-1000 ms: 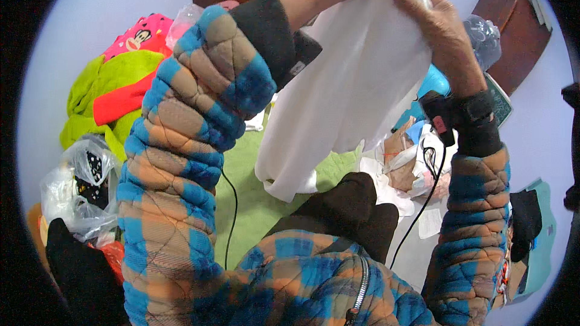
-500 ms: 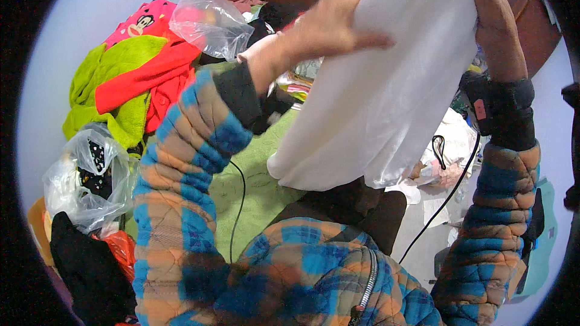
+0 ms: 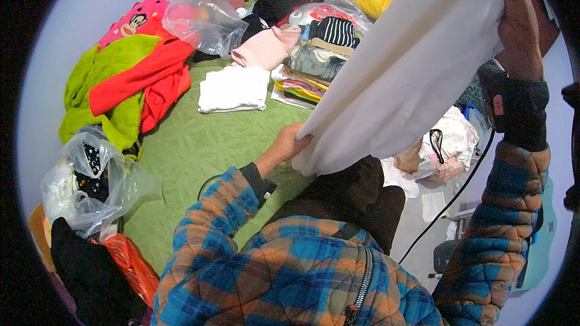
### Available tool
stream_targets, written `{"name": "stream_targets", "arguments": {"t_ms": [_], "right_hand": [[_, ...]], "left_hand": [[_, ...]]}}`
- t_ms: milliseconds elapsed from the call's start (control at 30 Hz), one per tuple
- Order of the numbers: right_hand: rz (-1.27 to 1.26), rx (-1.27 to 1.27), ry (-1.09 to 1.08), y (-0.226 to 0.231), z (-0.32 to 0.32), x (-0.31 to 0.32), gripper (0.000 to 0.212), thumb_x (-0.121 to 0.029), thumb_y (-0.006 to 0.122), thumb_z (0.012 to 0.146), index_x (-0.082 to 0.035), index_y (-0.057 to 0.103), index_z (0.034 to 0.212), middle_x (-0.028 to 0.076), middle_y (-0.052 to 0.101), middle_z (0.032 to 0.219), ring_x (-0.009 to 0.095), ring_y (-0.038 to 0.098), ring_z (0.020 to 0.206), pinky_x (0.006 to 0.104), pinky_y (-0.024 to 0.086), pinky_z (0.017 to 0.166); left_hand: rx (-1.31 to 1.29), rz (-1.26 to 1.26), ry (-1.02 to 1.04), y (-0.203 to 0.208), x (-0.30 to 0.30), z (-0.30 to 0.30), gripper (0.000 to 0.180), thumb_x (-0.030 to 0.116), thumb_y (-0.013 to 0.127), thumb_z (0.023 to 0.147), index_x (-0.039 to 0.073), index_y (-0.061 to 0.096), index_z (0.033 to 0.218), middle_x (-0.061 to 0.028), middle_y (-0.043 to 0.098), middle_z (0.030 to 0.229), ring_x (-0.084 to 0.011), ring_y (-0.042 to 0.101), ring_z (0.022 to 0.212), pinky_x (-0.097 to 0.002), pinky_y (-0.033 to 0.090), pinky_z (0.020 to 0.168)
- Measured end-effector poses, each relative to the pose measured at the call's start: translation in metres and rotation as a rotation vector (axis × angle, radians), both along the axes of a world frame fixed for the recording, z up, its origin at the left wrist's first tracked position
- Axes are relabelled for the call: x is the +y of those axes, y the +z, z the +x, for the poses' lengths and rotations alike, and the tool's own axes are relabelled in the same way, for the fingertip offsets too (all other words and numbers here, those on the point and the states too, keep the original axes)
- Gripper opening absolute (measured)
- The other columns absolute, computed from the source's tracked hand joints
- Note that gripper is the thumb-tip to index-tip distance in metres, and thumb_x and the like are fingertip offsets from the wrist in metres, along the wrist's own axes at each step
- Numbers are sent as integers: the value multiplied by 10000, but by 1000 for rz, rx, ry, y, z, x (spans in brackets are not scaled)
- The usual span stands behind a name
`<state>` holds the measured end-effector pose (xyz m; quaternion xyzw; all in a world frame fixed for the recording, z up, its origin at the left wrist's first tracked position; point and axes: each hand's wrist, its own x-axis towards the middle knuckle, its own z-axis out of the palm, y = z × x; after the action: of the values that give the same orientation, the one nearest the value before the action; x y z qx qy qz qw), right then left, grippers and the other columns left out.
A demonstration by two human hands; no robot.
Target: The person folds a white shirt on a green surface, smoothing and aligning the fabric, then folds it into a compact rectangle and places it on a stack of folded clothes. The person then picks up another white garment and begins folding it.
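Observation:
A long piece of white cloth [image 3: 399,78] hangs slantwise before me, from the upper right down to my lap. High at the right, my right hand [image 3: 521,30] grips its upper edge with the arm raised. My left hand [image 3: 285,147] pinches its lower left edge, thumb on top, just above the green bedspread. Whether the cloth is a garment cannot be made out. Left of it on the bed lies a folded white garment [image 3: 234,89], beside a stack of folded clothes [image 3: 305,81] that the cloth partly covers.
Red [image 3: 145,81] and lime-green clothes [image 3: 81,96] are heaped at the left, near a clear plastic bag [image 3: 208,21]. Another bag [image 3: 124,175] stands below them on the green bedspread [image 3: 181,145]. A black cable [image 3: 447,205] runs down at the right, past bagged white clothes [image 3: 456,139].
My left hand has come down from the cloth's upper part and now pinches its lower left edge. The right hand shifted slightly right, and the folded white garment has come into sight.

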<state>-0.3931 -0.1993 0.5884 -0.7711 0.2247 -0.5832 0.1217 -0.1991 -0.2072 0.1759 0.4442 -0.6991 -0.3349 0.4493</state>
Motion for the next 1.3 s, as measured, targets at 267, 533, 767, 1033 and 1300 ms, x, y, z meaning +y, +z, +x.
{"name": "stream_targets", "arguments": {"t_ms": [267,533,767,1033,1300], "right_hand": [[-78,19,-64,-5,-10,8,344,-245,570,850,-22,534,1109,96,601,926,180,591,734,305,504,666],[205,111,116,-54,-34,2,535,-271,609,843,-17,422,1274,165,524,1150,256,556,1014,353,471,884],[932,-285,45,-228,-45,-79,336,-246,602,819,2,609,1044,95,636,943,178,609,820,295,483,734],[1267,-254,-206,-466,-48,-124,321,-151,628,824,52,574,1066,69,600,916,160,557,769,293,450,686],[1137,-271,-266,-505,-70,-160,286,-144,607,818,36,607,1040,69,618,893,142,561,767,268,444,691]], "left_hand": [[158,20,458,18,1,135,334,13,513,787,38,601,1108,-20,610,866,-131,531,768,-270,454,722],[-89,-198,800,138,85,299,181,100,516,901,34,622,1031,16,601,870,-81,535,807,-229,437,750],[-352,102,632,85,58,327,175,111,564,835,13,631,963,-8,618,792,-92,543,751,-239,438,703],[-510,433,627,-85,-9,309,219,201,649,757,72,662,933,-139,642,800,-261,622,766,-325,468,697],[-634,177,639,-100,-48,316,205,172,646,762,105,640,956,-173,639,884,-335,613,857,-389,477,732]]}}
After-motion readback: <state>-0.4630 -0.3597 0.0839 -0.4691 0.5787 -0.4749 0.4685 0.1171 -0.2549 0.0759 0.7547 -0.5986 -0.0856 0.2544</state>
